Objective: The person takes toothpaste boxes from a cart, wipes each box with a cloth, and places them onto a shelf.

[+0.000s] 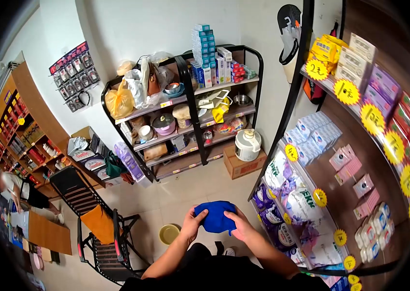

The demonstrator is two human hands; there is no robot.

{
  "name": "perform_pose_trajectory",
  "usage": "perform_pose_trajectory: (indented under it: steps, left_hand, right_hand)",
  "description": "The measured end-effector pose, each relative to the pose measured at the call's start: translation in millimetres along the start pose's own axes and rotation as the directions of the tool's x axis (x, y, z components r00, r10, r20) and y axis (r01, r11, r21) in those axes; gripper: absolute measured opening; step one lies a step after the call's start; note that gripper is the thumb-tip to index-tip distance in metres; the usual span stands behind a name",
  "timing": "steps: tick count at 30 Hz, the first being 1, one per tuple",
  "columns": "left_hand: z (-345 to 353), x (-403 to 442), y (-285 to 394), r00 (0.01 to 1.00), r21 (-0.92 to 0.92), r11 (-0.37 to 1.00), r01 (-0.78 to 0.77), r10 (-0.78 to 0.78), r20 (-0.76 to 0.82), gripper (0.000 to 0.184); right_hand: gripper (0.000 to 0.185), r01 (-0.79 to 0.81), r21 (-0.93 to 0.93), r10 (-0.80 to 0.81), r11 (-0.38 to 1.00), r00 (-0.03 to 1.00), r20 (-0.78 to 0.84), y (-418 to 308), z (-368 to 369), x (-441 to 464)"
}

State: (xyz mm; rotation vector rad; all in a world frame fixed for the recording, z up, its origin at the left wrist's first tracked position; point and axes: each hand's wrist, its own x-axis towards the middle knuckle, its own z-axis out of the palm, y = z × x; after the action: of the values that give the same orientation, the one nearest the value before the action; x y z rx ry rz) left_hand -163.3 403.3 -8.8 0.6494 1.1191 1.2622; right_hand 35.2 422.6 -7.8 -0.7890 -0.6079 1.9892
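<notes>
A bundle of bright blue cloth (217, 219) is stretched between my two hands in front of my body. My left hand (192, 224) grips its left edge, thumb on top. On the right edge, my right hand (239, 225) pinches the cloth the same way. A short blue strip hangs from its lower right side. What kind of cloth item it is, I cannot make out. Below and to the left of it, a yellowish basin (169, 234) rests on the tiled floor.
On the right stands a shelf (331, 94) with soaps, detergent bags and yellow price tags. A folding chair (103, 257) with an orange cloth (99, 224) is at left. Ahead are a loaded rack (190, 131) and a rice cooker (248, 145) on a carton. Another person (18, 189) is far left.
</notes>
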Motion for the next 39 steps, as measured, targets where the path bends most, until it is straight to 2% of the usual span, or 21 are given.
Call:
perform_pose_trajectory:
  steps: [2, 4, 7, 8, 9, 12, 14, 15, 17, 20, 22, 26, 27, 28, 29, 30, 33, 35, 36, 38, 39]
  left_hand:
    - [2, 45, 5, 1.000, 0.008, 1.000, 0.017, -0.017, 0.024, 0.027]
    - [2, 93, 5, 0.990, 0.038, 0.994, 0.102, -0.105, 0.094, 0.026]
    - [6, 166, 16, 0.986, 0.059, 0.994, 0.095, -0.103, 0.134, 0.027]
    - [6, 191, 24, 0.980, 0.034, 0.994, 0.101, -0.105, 0.167, 0.028]
    - [7, 215, 36, 0.975, 0.061, 0.993, 0.098, -0.108, 0.196, 0.030]
    - [1, 295, 63, 0.948, 0.091, 0.985, 0.146, -0.166, 0.271, 0.028]
    - [-4, 346, 74, 0.944, 0.137, 0.979, 0.152, -0.185, 0.273, 0.025]
    - [-5, 370, 83, 0.934, 0.194, 0.975, 0.104, -0.163, 0.318, 0.025]
    - [-4, 415, 99, 0.917, 0.257, 0.965, 0.052, -0.149, 0.371, 0.023]
    - [1, 464, 126, 0.905, 0.202, 0.974, 0.107, -0.179, 0.386, 0.023]
    - [4, 489, 140, 0.900, 0.185, 0.975, 0.124, -0.189, 0.393, 0.022]
    - [3, 544, 148, 0.894, 0.148, 0.981, 0.125, -0.176, 0.412, 0.021]
    - [5, 556, 149, 0.898, 0.148, 0.981, 0.128, -0.178, 0.403, 0.021]
    - [8, 568, 151, 0.901, 0.136, 0.983, 0.127, -0.171, 0.398, 0.021]
    - [12, 582, 153, 0.905, 0.125, 0.985, 0.122, -0.162, 0.393, 0.021]
    - [16, 596, 156, 0.910, 0.125, 0.985, 0.118, -0.157, 0.383, 0.021]
    - [26, 639, 159, 0.918, 0.168, 0.979, 0.119, -0.173, 0.356, 0.021]
    - [30, 666, 159, 0.934, 0.160, 0.978, 0.137, -0.182, 0.309, 0.020]
    - [33, 678, 160, 0.943, 0.150, 0.975, 0.163, -0.199, 0.265, 0.019]
    - [43, 699, 168, 0.948, 0.140, 0.977, 0.161, -0.193, 0.255, 0.019]
    - [46, 708, 169, 0.947, 0.146, 0.976, 0.161, -0.195, 0.257, 0.020]
  right_hand:
    - [0.047, 0.026, 0.007, -0.025, 1.000, 0.999, -0.040, -13, -9, 38]
    - [0.044, 0.030, 0.027, -0.026, 0.999, 0.989, -0.145, -30, -11, 73]
    - [0.044, 0.074, 0.137, -0.051, 0.988, 0.986, -0.161, -47, -36, 137]
    - [0.044, 0.109, 0.120, -0.084, 0.987, 0.977, -0.194, -43, -56, 163]
    - [0.044, 0.159, 0.089, -0.145, 0.983, 0.979, -0.144, -49, -61, 187]
    - [0.036, 0.101, 0.430, -0.014, 0.897, 0.980, -0.201, -90, -50, 237]
    - [0.041, 0.099, 0.399, 0.038, 0.911, 0.946, -0.321, -124, -31, 268]
    - [0.041, 0.108, 0.402, 0.035, 0.909, 0.943, -0.332, -133, -29, 286]
    - [0.042, 0.193, 0.291, -0.078, 0.937, 0.928, -0.363, -151, -32, 320]
    - [0.044, 0.237, 0.324, -0.081, 0.916, 0.899, -0.430, -183, -39, 368]
    - [0.044, 0.243, 0.280, -0.103, 0.929, 0.894, -0.435, -214, -45, 402]
    - [0.035, 0.378, -0.072, -0.342, 0.923, 0.720, -0.604, -280, -96, 501]
    - [0.037, 0.385, -0.338, -0.512, 0.859, 0.640, -0.573, -303, -106, 525]
    - [0.038, 0.363, -0.579, -0.667, 0.730, 0.563, -0.488, -328, -115, 551]
    - [0.043, 0.293, -0.655, -0.690, 0.697, 0.524, -0.500, -351, -128, 581]
    - [0.047, 0.218, -0.722, -0.715, 0.657, 0.483, -0.505, -376, -139, 611]
    - [0.056, 0.187, -0.790, -0.748, 0.585, 0.500, -0.436, -451, -157, 690]
    - [0.068, -0.009, -0.909, -0.828, 0.416, 0.410, -0.383, -499, -180, 751]
    - [0.068, -0.007, -0.911, -0.824, 0.413, 0.422, -0.377, -522, -192, 776]
    - [0.079, -0.065, -0.973, -0.886, 0.223, 0.402, -0.231, -559, -208, 821]
    - [0.079, -0.065, -0.972, -0.880, 0.226, 0.414, -0.233, -574, -207, 835]
